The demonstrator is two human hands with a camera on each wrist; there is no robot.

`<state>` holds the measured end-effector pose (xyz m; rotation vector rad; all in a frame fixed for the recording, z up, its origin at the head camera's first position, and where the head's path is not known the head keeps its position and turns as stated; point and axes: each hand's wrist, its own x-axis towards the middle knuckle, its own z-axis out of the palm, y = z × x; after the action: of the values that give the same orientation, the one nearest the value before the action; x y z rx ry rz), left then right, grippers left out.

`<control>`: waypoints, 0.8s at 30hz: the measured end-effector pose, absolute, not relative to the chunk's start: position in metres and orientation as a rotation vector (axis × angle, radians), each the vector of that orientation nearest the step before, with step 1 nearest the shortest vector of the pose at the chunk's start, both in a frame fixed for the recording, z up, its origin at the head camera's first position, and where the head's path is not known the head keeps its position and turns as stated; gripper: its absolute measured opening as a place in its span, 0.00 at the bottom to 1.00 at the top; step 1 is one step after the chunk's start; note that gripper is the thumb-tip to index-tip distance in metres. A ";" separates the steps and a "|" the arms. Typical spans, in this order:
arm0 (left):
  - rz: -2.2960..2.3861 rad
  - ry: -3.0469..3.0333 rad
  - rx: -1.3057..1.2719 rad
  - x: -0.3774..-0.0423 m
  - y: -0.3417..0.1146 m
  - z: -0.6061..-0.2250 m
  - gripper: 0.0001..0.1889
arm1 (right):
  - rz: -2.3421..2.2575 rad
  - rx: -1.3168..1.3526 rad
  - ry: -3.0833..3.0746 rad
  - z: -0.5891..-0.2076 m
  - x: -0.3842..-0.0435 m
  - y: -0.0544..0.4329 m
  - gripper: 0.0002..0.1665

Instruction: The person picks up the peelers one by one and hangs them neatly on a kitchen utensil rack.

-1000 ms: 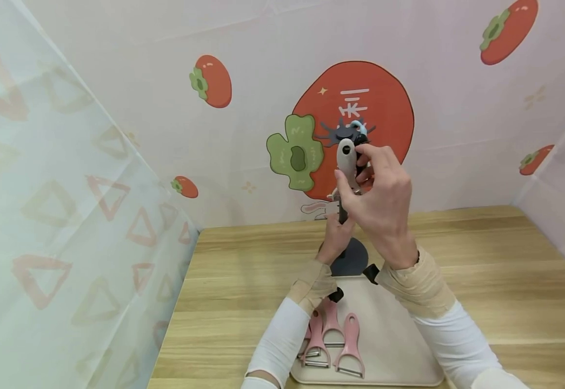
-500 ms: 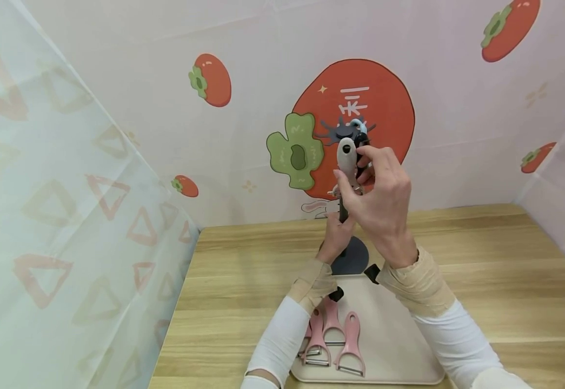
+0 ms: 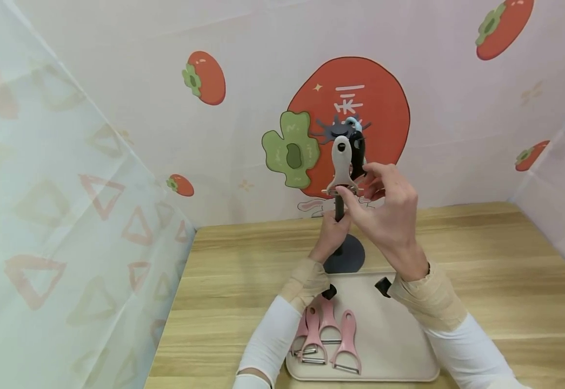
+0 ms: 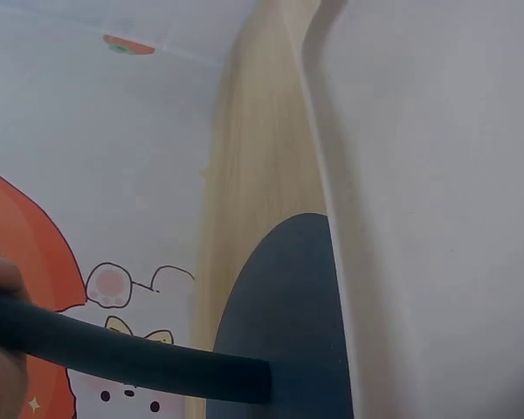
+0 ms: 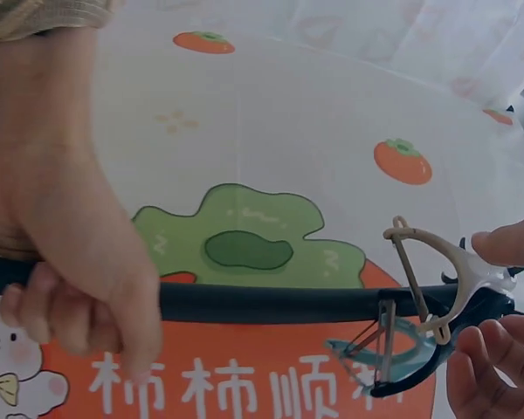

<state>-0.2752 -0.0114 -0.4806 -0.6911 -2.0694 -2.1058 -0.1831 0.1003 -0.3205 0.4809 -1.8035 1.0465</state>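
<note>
My left hand (image 3: 333,235) grips the dark pole (image 5: 271,304) of a hook stand, whose round base (image 3: 347,254) sits behind the tray. At the top, a dark ring of hooks (image 3: 328,129) bears peelers. A white peeler (image 3: 341,162) hangs at the front, blade end down. Beside it hang a black peeler (image 3: 358,154) and a light blue peeler (image 5: 406,356). My right hand (image 3: 389,208) is just right of them, thumb near the white peeler's blade end and fingers loosely bent beside the black one, holding nothing.
A beige tray (image 3: 389,346) lies in front of the stand, with several pink peelers (image 3: 347,335) on its left side. The wooden table (image 3: 233,281) meets a patterned cloth wall (image 3: 243,135) behind. Another cloth wall (image 3: 92,232) rises on the left.
My right hand has let go of the white peeler's handle and moved down and slightly right. The white peeler stays hanging on the stand. My left hand keeps its grip on the pole.
</note>
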 end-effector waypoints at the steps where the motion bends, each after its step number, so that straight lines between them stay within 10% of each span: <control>1: -2.098 -2.082 -0.696 -0.275 -0.012 -0.480 0.29 | 1.052 0.483 -1.807 -0.323 -0.182 0.102 0.27; 13: -1.840 -2.294 -0.701 -0.273 -0.026 -0.471 0.14 | 1.041 0.526 -1.853 -0.369 -0.176 0.123 0.26; 19: -1.588 -2.448 -0.821 -0.274 -0.040 -0.469 0.33 | 1.069 0.529 -1.897 -0.395 -0.181 0.128 0.25; 24: -1.426 -2.537 -0.894 -0.274 -0.053 -0.464 0.27 | 1.146 0.529 -1.952 -0.408 -0.187 0.129 0.24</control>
<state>-0.2737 -0.0525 -0.4639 -0.8943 -2.5370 -1.4257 -0.1874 0.1286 -0.4082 0.5290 -1.9517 1.1457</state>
